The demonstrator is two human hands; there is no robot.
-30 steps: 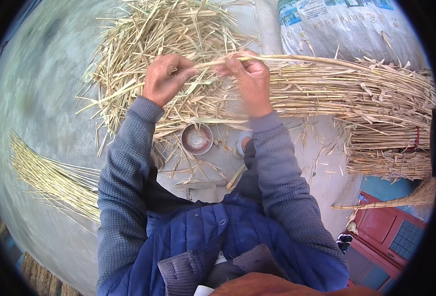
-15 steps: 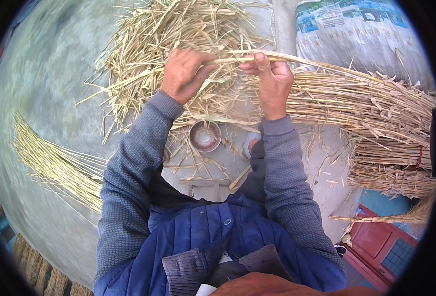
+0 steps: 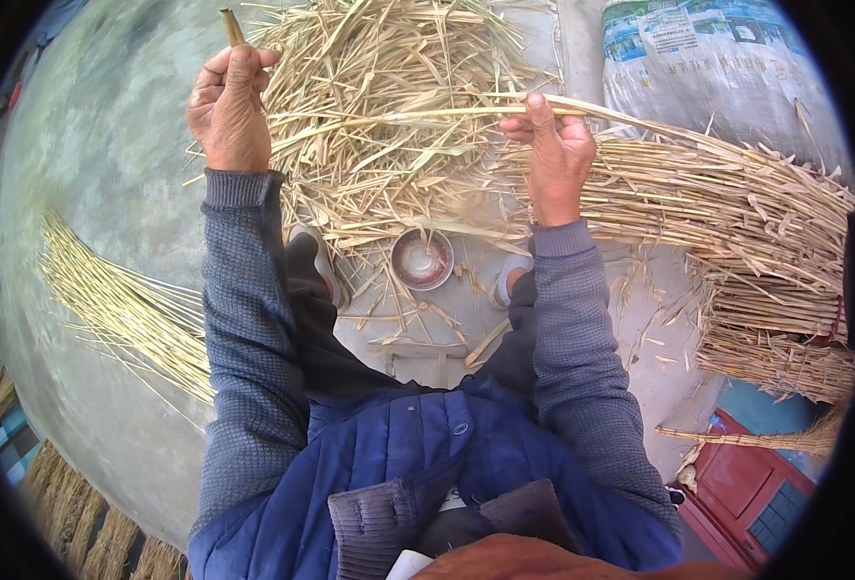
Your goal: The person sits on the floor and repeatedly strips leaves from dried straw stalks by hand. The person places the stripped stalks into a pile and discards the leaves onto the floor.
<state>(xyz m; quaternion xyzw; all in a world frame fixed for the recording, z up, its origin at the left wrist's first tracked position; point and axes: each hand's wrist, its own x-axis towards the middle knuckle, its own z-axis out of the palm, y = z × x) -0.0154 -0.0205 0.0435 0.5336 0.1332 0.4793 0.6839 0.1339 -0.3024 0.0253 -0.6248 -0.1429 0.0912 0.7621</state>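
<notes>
My left hand (image 3: 234,111) is raised at the far left of the straw pile, thumb and fingers pinched. A short brownish piece of dry husk (image 3: 231,26) sticks up from between them. My right hand (image 3: 555,159) grips a long pale stalk (image 3: 418,115) with its thumb on top. That stalk stretches left over the loose pile of dry leaves and husks (image 3: 379,58), and a dry leaf strip trails from it to the right. Just under my right hand lies a thick bundle of dry stalks (image 3: 698,208).
A small metal bowl (image 3: 422,259) stands on the concrete floor between my feet. Peeled thin stalks (image 3: 128,300) lie in a sheaf at the left. A white and blue sack (image 3: 727,77) fills the far right. A red piece of furniture (image 3: 741,474) and a broom (image 3: 746,440) are at the near right.
My left hand has left the stalk near my right hand and swung out to the left, now holding a husk piece. My right hand keeps its grip on the stalk.
</notes>
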